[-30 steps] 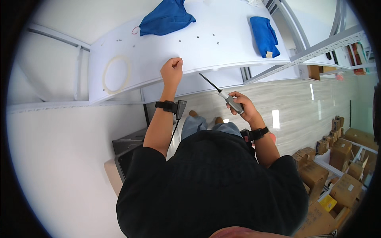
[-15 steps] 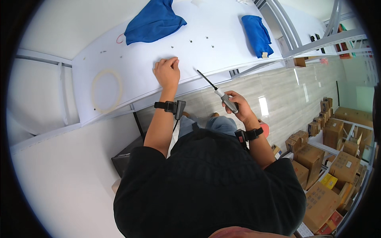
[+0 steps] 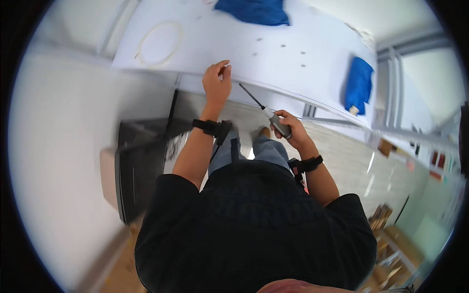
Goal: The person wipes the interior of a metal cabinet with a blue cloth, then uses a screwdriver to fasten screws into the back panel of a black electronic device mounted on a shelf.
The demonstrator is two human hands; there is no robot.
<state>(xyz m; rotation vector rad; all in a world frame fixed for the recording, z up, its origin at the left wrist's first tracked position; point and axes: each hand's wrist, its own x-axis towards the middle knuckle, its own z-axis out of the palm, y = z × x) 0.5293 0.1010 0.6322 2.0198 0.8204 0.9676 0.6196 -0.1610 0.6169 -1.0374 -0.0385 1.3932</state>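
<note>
My right hand [image 3: 288, 128] is closed around the grey and white handle of a screwdriver [image 3: 268, 113]. Its dark shaft points up and left, just short of the front edge of the white table [image 3: 205, 41]. At that edge my left hand [image 3: 217, 83] is raised, thumb and forefinger curled toward each other; anything between the tips is too small or blurred to make out. Beyond it, several small metal pieces [image 3: 283, 46] lie scattered on the tabletop.
One blue cloth [image 3: 256, 10] lies at the table's far side, another blue cloth bundle [image 3: 359, 85] at its right end. A pale ring [image 3: 141, 46] rests on the left. A black case-like object [image 3: 139, 171] stands below left; cardboard boxes [image 3: 391, 249] sit at lower right.
The whole view has swung, shifting the table up and to the right. My right hand still holds the screwdriver. My left hand has drawn back toward the table edge.
</note>
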